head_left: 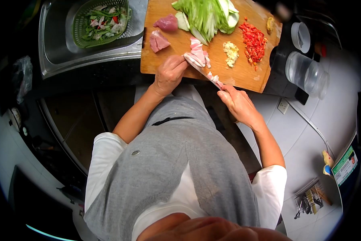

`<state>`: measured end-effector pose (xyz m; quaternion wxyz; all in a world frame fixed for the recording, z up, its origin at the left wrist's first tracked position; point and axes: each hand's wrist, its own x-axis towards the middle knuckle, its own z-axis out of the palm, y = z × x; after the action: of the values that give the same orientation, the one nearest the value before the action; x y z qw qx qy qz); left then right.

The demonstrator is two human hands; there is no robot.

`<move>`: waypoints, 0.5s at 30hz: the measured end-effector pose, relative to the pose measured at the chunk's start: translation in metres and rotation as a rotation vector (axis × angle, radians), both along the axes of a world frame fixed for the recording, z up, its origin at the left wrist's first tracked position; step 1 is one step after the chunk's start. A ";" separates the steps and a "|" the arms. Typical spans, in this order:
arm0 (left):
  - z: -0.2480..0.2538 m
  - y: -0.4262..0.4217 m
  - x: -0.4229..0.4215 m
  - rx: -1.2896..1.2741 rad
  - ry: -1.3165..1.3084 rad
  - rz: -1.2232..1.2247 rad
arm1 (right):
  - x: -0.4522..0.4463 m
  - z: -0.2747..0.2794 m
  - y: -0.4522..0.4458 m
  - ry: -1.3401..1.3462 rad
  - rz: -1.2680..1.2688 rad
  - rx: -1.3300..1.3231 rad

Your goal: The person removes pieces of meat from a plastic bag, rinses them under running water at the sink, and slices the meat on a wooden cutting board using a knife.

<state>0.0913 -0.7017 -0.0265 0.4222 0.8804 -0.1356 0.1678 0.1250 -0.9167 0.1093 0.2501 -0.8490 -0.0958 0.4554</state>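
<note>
My right hand [241, 105] is closed around the handle end of a kitchen knife [204, 72], at the near edge of the wooden cutting board [156, 64]. The blade slants away to the upper left, with bits of pale pink meat clinging to it. At its far end, the curled fingers of my left hand [170, 75] are pressed together against the tip; what they pinch is hidden. Sliced meat [198, 51] lies just beyond the blade. Two larger meat chunks, one darker [166, 23] and one paler [159, 41], sit on the board's left side.
Shredded green vegetable [206, 18] is heaped at the back of the board. Minced garlic [231, 54] and chopped red chili [253, 42] lie to the right. A green basket [77, 30] of vegetables stands in the sink [52, 60]. A clear jar [303, 70] lies at right.
</note>
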 end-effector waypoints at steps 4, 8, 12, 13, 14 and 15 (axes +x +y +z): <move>0.000 0.000 0.005 -0.018 -0.008 -0.026 | 0.012 -0.020 0.018 -0.088 0.080 0.074; -0.001 0.003 0.002 0.023 0.034 -0.061 | 0.016 -0.031 0.032 -0.075 0.058 0.091; 0.003 0.005 0.004 0.022 0.001 -0.066 | 0.001 -0.028 0.005 -0.113 0.023 0.115; 0.005 0.005 0.003 0.020 0.031 -0.073 | -0.003 -0.024 -0.002 -0.106 -0.001 0.102; 0.006 0.005 0.003 0.017 0.056 -0.085 | -0.007 -0.018 -0.006 -0.117 -0.004 0.097; 0.006 0.006 0.006 0.015 0.041 -0.088 | -0.008 -0.011 -0.008 -0.075 -0.032 0.062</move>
<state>0.0973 -0.6959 -0.0208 0.4255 0.8799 -0.1667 0.1298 0.1165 -0.9245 0.0986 0.2799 -0.8588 -0.1054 0.4160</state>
